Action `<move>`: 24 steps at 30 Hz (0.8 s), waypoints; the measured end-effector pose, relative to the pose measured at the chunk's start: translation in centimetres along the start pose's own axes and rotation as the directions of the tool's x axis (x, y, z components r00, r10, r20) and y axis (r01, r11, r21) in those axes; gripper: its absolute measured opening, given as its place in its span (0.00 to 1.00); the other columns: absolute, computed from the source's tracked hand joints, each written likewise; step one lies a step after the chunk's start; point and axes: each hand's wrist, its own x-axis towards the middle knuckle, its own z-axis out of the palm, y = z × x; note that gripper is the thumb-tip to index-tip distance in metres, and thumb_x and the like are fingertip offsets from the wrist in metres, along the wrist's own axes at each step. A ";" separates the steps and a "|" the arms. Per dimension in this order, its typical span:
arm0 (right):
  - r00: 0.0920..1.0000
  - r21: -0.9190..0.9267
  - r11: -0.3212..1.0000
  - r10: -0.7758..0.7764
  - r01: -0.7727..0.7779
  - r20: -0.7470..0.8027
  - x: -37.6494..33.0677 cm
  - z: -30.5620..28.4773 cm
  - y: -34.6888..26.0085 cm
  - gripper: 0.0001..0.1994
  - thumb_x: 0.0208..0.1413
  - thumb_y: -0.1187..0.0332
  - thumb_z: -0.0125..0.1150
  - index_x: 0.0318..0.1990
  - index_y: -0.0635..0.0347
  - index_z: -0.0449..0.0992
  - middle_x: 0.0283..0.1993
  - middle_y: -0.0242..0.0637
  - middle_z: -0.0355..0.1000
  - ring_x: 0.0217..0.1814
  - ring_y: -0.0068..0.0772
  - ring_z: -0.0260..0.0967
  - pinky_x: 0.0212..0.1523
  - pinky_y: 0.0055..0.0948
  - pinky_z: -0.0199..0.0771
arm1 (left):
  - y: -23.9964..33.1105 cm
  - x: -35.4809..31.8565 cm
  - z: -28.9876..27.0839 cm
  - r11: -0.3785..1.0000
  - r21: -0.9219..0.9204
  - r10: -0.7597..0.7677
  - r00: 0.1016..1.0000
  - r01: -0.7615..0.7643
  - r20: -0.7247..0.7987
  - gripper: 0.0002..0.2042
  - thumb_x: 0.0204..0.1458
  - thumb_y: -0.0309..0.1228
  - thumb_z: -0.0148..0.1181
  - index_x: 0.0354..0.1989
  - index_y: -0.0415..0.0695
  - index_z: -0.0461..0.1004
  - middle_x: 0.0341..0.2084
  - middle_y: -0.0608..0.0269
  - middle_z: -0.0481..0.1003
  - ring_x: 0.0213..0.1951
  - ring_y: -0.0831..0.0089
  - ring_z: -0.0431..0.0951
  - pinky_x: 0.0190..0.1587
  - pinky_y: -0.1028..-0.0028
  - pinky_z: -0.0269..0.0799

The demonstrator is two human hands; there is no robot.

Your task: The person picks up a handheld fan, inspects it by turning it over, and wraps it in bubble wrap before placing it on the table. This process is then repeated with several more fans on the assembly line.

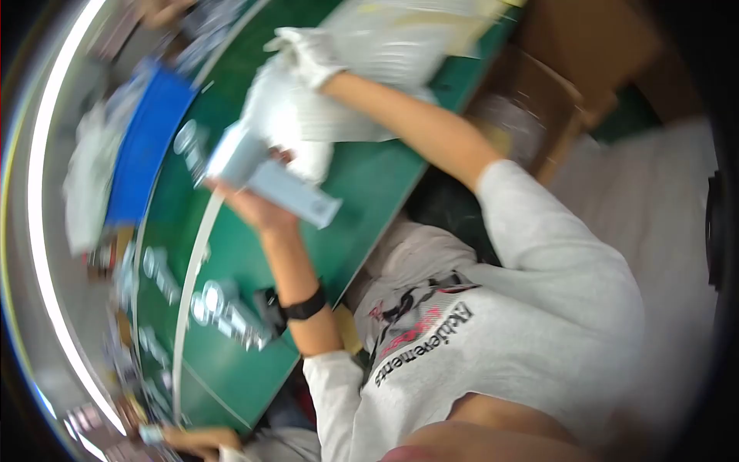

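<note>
My bare left hand [258,209] grips a pale blue-white box [240,158] from below. A long light-blue panel [296,192] reaches from the box toward me; blur hides whether it is a flap or a separate piece. A small reddish-brown item [282,155] shows beside the box, too smeared to name. Farther away and to the right, my right hand [308,58] wears a white glove. Its fingers look stretched out and slightly apart, over the far end of a white plastic bag [265,96]. More translucent white packaging sheets [377,58] lie under and beside the right wrist.
Clear-wrapped silvery parts [231,316] lie on the green table [362,185], left of my left arm. A blue bin [150,142] stands beyond a pale rail [185,323]. Cardboard boxes [589,58] are at the right. Another person's arm [192,439] shows at the lower left.
</note>
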 end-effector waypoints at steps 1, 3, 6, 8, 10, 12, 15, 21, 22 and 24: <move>0.903 -0.573 0.714 -0.412 0.403 0.123 -1.5 -1.0 1.1 0.13 0.51 0.59 0.50 0.35 0.57 0.75 0.30 0.38 0.72 0.31 0.31 0.68 0.37 0.28 0.69 | 1.1 -1.0 -2.4 0.998 0.027 0.051 0.996 -0.049 -0.077 0.34 0.46 0.62 0.39 0.47 0.41 0.61 0.33 0.54 0.70 0.23 0.63 0.74 0.26 0.60 0.73; 0.729 -0.550 0.489 -0.344 0.677 0.592 -4.9 -4.7 3.5 0.15 0.50 0.58 0.51 0.37 0.59 0.74 0.34 0.39 0.71 0.38 0.34 0.68 0.42 0.32 0.68 | -4.0 -5.6 -0.6 0.998 -0.033 -0.068 0.883 0.060 -0.465 0.30 0.50 0.57 0.39 0.48 0.41 0.61 0.37 0.57 0.69 0.34 0.65 0.73 0.35 0.64 0.71; 0.797 -0.837 0.430 0.342 0.339 0.499 -4.6 -12.6 1.3 0.17 0.50 0.63 0.50 0.44 0.65 0.68 0.41 0.44 0.68 0.44 0.35 0.66 0.45 0.31 0.67 | -12.2 -7.0 8.6 0.879 -0.401 -0.395 0.867 0.259 -0.304 0.35 0.47 0.63 0.37 0.50 0.43 0.60 0.40 0.58 0.68 0.41 0.65 0.68 0.44 0.64 0.64; 0.589 -0.825 0.558 0.698 -0.092 0.407 -1.0 -14.9 0.0 0.20 0.51 0.68 0.47 0.50 0.70 0.63 0.46 0.48 0.66 0.48 0.37 0.65 0.49 0.31 0.67 | -13.2 -6.2 9.1 0.889 -0.428 -0.323 0.886 0.163 -0.333 0.34 0.48 0.63 0.35 0.48 0.42 0.63 0.39 0.59 0.69 0.39 0.69 0.69 0.40 0.68 0.67; 0.418 -0.346 0.652 0.723 -0.674 0.549 -3.2 -11.9 -2.7 0.22 0.52 0.70 0.46 0.53 0.74 0.57 0.53 0.51 0.60 0.55 0.37 0.60 0.56 0.34 0.61 | -13.1 -7.4 8.1 0.843 -0.515 -0.373 0.858 0.154 -0.352 0.34 0.48 0.63 0.34 0.47 0.42 0.63 0.38 0.59 0.70 0.38 0.70 0.70 0.39 0.70 0.67; 0.631 -0.048 0.850 0.427 -0.525 0.648 -3.4 -10.7 -6.9 0.24 0.52 0.70 0.45 0.56 0.73 0.53 0.58 0.52 0.54 0.61 0.38 0.53 0.61 0.36 0.52 | -12.3 -7.6 8.7 0.816 -0.527 -0.407 0.883 0.236 -0.235 0.34 0.51 0.60 0.32 0.49 0.40 0.61 0.40 0.59 0.68 0.41 0.73 0.68 0.42 0.73 0.65; 0.822 -0.300 0.938 0.029 0.175 0.569 -6.4 -8.1 -11.2 0.25 0.53 0.64 0.44 0.55 0.72 0.55 0.57 0.50 0.56 0.61 0.43 0.53 0.60 0.36 0.54 | -12.0 -8.3 8.8 0.853 -0.499 -0.312 0.916 0.152 -0.254 0.34 0.52 0.60 0.30 0.49 0.39 0.62 0.39 0.60 0.68 0.40 0.74 0.69 0.43 0.75 0.65; 0.768 -0.857 0.384 0.411 0.343 0.491 -19.6 -8.9 -12.1 0.29 0.46 0.59 0.55 0.54 0.67 0.59 0.43 0.43 0.66 0.46 0.32 0.66 0.47 0.28 0.65 | -7.2 -7.8 9.7 0.847 -0.457 0.005 0.863 -0.272 -0.505 0.34 0.51 0.61 0.31 0.45 0.39 0.65 0.36 0.57 0.70 0.38 0.69 0.71 0.43 0.70 0.66; 0.746 -0.869 0.481 0.535 0.116 0.396 -20.1 -9.1 -11.8 0.27 0.46 0.60 0.56 0.52 0.68 0.60 0.37 0.41 0.67 0.37 0.30 0.67 0.39 0.26 0.68 | -7.0 -7.9 9.1 0.844 -0.466 -0.005 0.865 -0.266 -0.502 0.34 0.51 0.61 0.31 0.45 0.39 0.65 0.36 0.57 0.70 0.38 0.69 0.71 0.43 0.70 0.66; 0.679 -0.837 0.533 0.662 -0.128 0.317 -20.6 -9.1 -11.4 0.26 0.45 0.62 0.56 0.50 0.69 0.62 0.31 0.39 0.68 0.28 0.28 0.69 0.30 0.24 0.70 | -6.6 -7.8 6.8 0.983 0.060 0.184 0.955 -0.174 -0.233 0.34 0.51 0.58 0.36 0.51 0.36 0.59 0.45 0.49 0.64 0.47 0.60 0.65 0.50 0.68 0.59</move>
